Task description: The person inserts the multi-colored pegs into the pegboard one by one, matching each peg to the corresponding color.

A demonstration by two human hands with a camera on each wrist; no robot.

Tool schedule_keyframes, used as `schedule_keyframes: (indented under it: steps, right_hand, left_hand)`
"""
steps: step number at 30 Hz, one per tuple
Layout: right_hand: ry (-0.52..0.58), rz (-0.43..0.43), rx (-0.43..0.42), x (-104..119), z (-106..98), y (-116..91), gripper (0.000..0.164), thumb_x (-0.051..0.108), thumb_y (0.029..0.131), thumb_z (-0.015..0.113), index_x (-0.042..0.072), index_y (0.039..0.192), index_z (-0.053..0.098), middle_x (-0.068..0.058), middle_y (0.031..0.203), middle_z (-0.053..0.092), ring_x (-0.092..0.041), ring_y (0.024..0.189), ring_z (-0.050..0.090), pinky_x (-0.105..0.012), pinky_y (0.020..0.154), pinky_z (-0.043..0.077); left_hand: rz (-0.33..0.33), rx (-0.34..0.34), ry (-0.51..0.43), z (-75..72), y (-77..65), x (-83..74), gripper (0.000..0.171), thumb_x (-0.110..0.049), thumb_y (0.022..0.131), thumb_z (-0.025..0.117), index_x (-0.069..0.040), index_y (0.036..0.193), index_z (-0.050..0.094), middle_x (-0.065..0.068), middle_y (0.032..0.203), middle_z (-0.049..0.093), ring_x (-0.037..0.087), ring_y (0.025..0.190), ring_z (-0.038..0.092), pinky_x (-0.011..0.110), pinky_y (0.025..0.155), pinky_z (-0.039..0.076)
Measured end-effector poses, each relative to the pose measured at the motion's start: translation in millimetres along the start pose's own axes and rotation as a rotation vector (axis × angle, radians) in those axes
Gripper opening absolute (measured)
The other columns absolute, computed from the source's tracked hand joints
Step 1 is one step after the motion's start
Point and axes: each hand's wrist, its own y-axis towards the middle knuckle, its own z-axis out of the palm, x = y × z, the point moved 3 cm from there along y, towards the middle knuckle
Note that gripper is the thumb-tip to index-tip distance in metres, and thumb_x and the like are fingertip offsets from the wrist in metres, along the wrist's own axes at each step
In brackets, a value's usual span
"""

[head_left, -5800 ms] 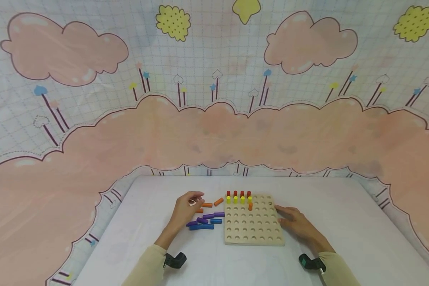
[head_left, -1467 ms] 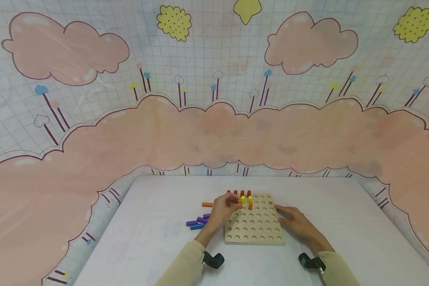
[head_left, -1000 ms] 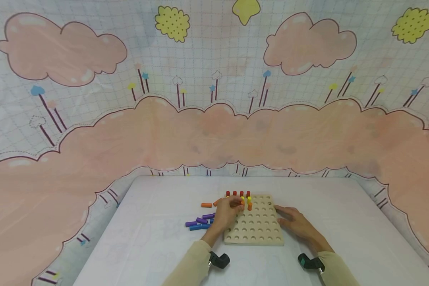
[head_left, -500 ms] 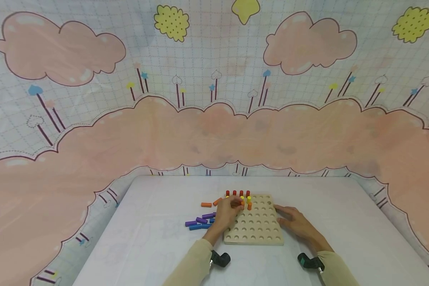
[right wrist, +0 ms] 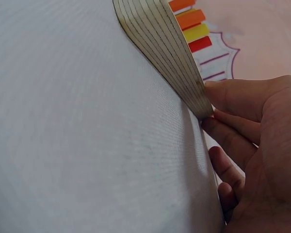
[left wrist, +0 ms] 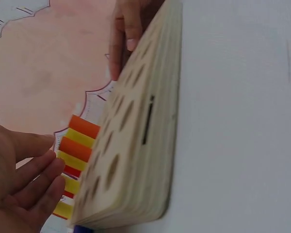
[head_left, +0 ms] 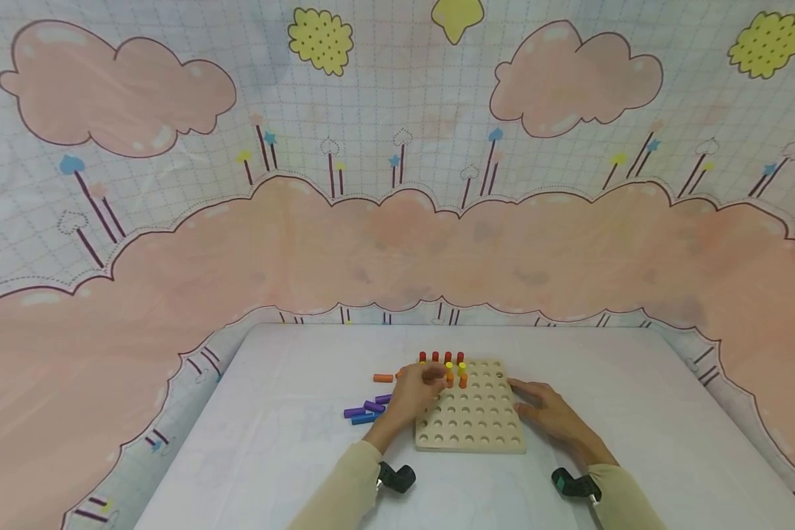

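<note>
My left hand (head_left: pixel 414 395) hovers over the left part of a wooden pegboard (head_left: pixel 470 436), its fingertips just left of an upright orange peg (head_left: pixel 450 380). In the left wrist view, the fingers (left wrist: pixel 43 187) are apart from the pegs and hold nothing. A second orange peg (head_left: pixel 463 381) stands to the right of the first. Behind them are a row of yellow pegs (head_left: pixel 462 368), partly hidden by the hand, and a row of red pegs (head_left: pixel 447 357). Resting against the board's right edge is my right hand (head_left: pixel 551 414), its thumb (right wrist: pixel 233 94) and fingers touching that edge.
Loose pegs lie left of the board: an orange peg (head_left: pixel 383 377), several purple pegs (head_left: pixel 355 413) and a blue peg (head_left: pixel 363 419). The left forearm and hand cover part of this pile. A patterned cloth backdrop (head_left: pixel 397 258) rises behind the white table (head_left: pixel 305 353).
From the loose pegs, my left hand has brought an orange peg to the board, set it upright beside the other orange one and let go, drawing slightly left. My right hand has stayed put.
</note>
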Motion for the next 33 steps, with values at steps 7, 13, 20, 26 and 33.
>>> schedule_keyframes:
  steps: [7, 13, 20, 26, 33]
  right_hand:
    - [0.004, -0.009, 0.005, 3.5, -2.3, -0.9, 0.051, 0.020, 0.094, 0.062, 0.014, 0.143, 0.051, -0.019, 0.155, 0.036, -0.047, 0.146, 0.021, -0.071, 0.114, 0.011]
    - [-0.016, 0.028, -0.004, 3.8, -1.9, -2.0, 0.052, 0.023, 0.093, 0.063, 0.016, 0.144, 0.051, -0.021, 0.155, 0.034, -0.047, 0.145, 0.021, -0.071, 0.114, 0.013]
    - [-0.024, 0.035, -0.011, 1.5, -1.1, -2.2, 0.053, 0.024, 0.093, 0.063, 0.017, 0.144, 0.051, -0.019, 0.154, 0.036, -0.047, 0.145, 0.022, -0.071, 0.113, 0.013]
    - [-0.029, 0.032, -0.012, 3.0, 0.4, -5.0, 0.053, 0.024, 0.093, 0.063, 0.016, 0.144, 0.050, -0.018, 0.154, 0.037, -0.046, 0.146, 0.022, -0.071, 0.114, 0.013]
    - [-0.017, 0.024, -0.012, 5.3, 2.7, -9.4, 0.051, 0.023, 0.094, 0.063, 0.015, 0.143, 0.051, -0.019, 0.154, 0.037, -0.046, 0.145, 0.022, -0.071, 0.114, 0.013]
  left_hand:
    - [0.091, -0.004, -0.061, -30.3, -5.4, -5.4, 0.024, -0.014, 0.092, 0.069, -0.009, 0.115, 0.070, 0.005, 0.111, 0.072, 0.018, 0.099, 0.068, 0.029, 0.087, 0.056]
    - [0.085, -0.063, -0.011, -54.5, -6.8, 0.6, 0.023, -0.016, 0.092, 0.068, -0.009, 0.114, 0.070, 0.002, 0.102, 0.071, 0.015, 0.096, 0.064, 0.026, 0.086, 0.054]
    - [0.062, -0.102, 0.032, -76.8, -7.4, 16.9, 0.024, -0.019, 0.092, 0.069, -0.012, 0.114, 0.070, 0.000, 0.094, 0.067, 0.013, 0.089, 0.059, 0.023, 0.081, 0.051]
    - [0.077, -0.118, 0.091, -93.1, -7.3, 30.4, 0.021, -0.015, 0.091, 0.069, -0.012, 0.111, 0.071, 0.000, 0.092, 0.066, 0.013, 0.088, 0.058, 0.025, 0.081, 0.050]
    - [0.006, -0.078, 0.136, -103.6, -9.0, 45.9, 0.024, -0.018, 0.091, 0.070, -0.014, 0.114, 0.072, 0.001, 0.102, 0.067, 0.019, 0.099, 0.058, 0.035, 0.085, 0.049]
